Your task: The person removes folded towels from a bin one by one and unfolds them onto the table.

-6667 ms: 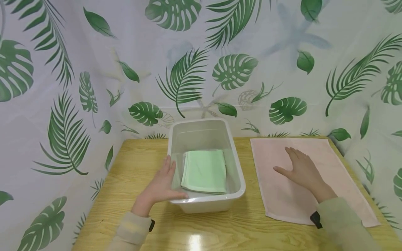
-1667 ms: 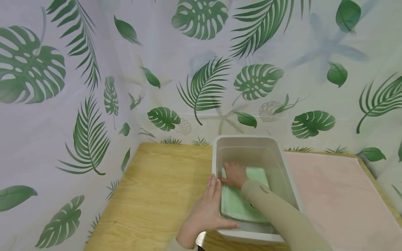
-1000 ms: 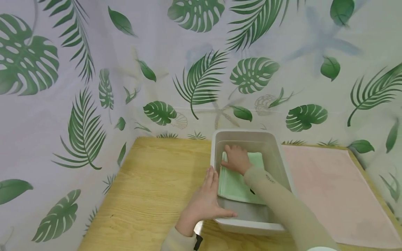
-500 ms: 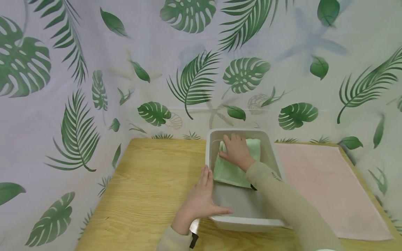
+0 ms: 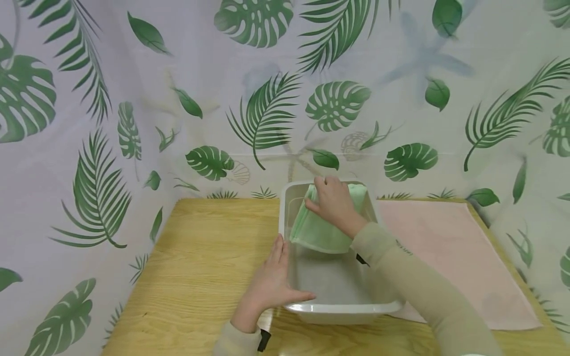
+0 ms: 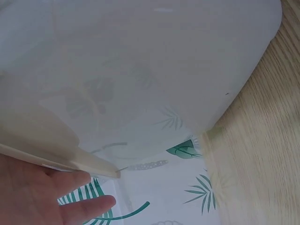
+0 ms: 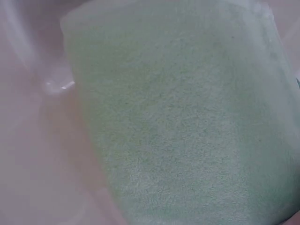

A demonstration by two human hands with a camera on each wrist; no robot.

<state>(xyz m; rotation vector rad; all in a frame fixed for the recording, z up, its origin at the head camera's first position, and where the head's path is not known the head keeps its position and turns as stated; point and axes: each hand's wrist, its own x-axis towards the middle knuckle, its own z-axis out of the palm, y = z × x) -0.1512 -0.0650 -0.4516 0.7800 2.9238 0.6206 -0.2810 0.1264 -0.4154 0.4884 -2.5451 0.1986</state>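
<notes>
Okay, so as I read it, I'm at the lift-out step. My right hand [image 5: 334,200] has the thumb and curled fingers pinched over the far edge of the folded green towel [image 5: 320,235], and that end sits up by the far rim of the bin [image 5: 343,309]. The near edge hangs lower, inside the walls, so the whole thing is tilted. Can't tell if any of it touches the bottom.

My left hand [image 5: 269,282] isn't clamped on anything: fingers pretty straight along the left side of the bin, thumb stretched out over the near rim. I'd call it a steadying hand. The two hands are apart, one on cloth, one on plastic.

What the next move calls for, imo: a firm pinch on all the layers, and enough height for that low edge to clear the rim. If I only have the top layers, the fold could open up on me. Hard to see under my fingers how many I've got.

As for looks, the green towel is a pale minty colour, folded into a neat-ish rectangle, with stacked layers showing down its left side and a lighter band along the near edge. My right wrist cam shows a short fuzzy nap, so probably soft and a bit floppy.
</notes>
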